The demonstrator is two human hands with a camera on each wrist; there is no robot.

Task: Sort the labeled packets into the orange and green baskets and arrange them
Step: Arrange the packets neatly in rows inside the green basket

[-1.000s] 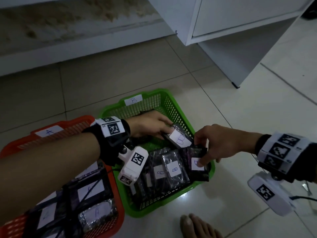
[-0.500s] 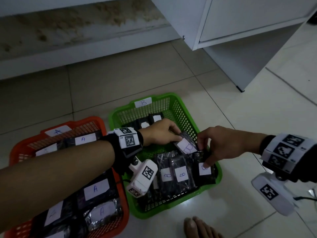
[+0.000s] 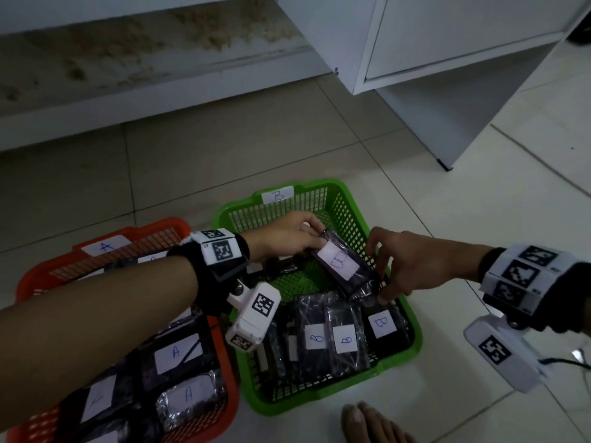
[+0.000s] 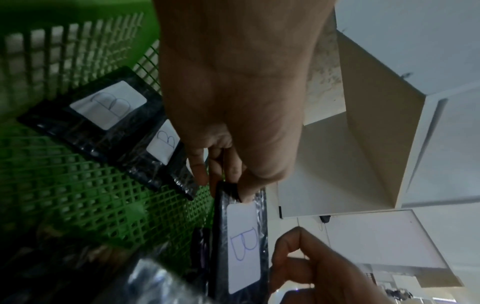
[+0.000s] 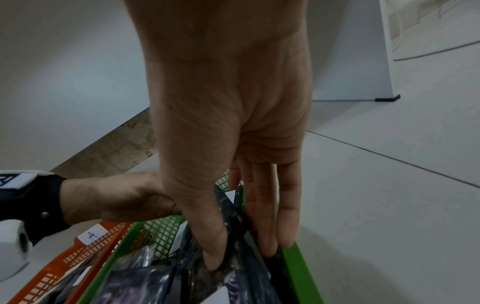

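Observation:
A green basket [image 3: 335, 386] tagged B sits on the floor, with an orange basket [image 3: 232, 372] tagged A to its left. My left hand [image 3: 315, 238] pinches the far end of a dark packet labelled B [image 3: 339, 262], which is tilted above the right side of the green basket. The left wrist view shows thumb and fingers gripping that B packet [image 4: 244, 246] at its top edge. My right hand [image 3: 380, 273] pinches the same packet's near end, thumb in front and fingers behind [image 5: 262, 236]. Several B packets [image 3: 345, 338] lie in a row at the basket's front. A packets [image 3: 176, 353] fill the orange basket.
A white cabinet [image 3: 447, 43] stands at the back right, and its side panel [image 3: 444, 161] reaches the floor beyond the green basket. A bare foot [image 3: 367, 423] rests just in front of that basket. Tiled floor lies to the right and behind.
My right hand let go of the front-right B packet, which now lies in the row, and moved up to the near end of the packet that my left hand keeps holding.

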